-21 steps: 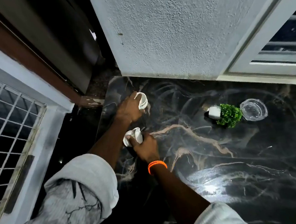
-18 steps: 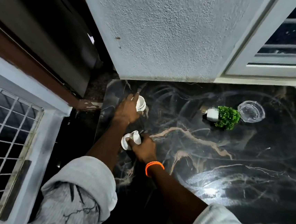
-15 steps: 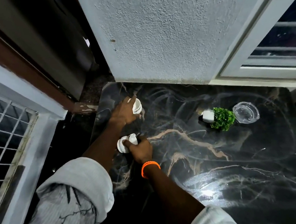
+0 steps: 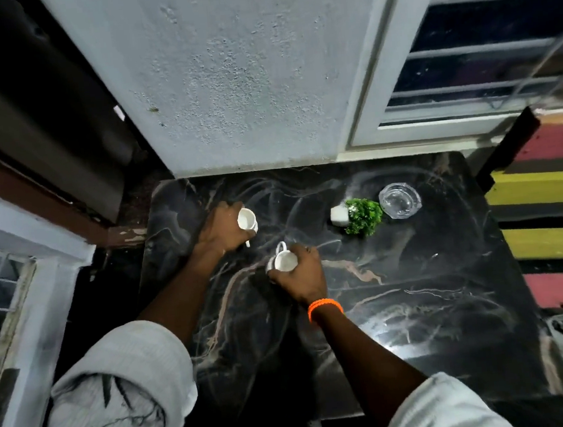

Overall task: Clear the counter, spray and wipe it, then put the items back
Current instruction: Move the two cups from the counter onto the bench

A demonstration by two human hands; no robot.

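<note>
Black marble counter (image 4: 419, 303) with pale veins, set against a rough white wall (image 4: 242, 72). Both hands are at its far left part, each on a small white cup.

Left hand (image 4: 221, 231): fingers curled round the far cup (image 4: 246, 219), gripping it from the left side. The cup is tilted, its mouth facing up and toward the right; whether its base touches the counter cannot be told.

Right hand (image 4: 301, 270): closed over the near cup (image 4: 284, 260), palm on top and right of it, fingers wrapped down its side. The cup's handle sticks out at its far left, pointing toward the left hand. An orange wristband (image 4: 325, 307) sits on this wrist. The two cups are near each other, not touching.

Well to the right of the right hand and a little farther back: a small white pot with a green plant (image 4: 357, 216), lying tipped with the leaves toward the right. Just beyond the leaves, a clear glass bowl (image 4: 400, 200) stands upright, close beside the plant; contact is unclear.

Pale sleeves (image 4: 119, 401) cover both upper arms. A striped mat (image 4: 554, 207) lies past the counter's right edge, and barred windows flank the wall.
</note>
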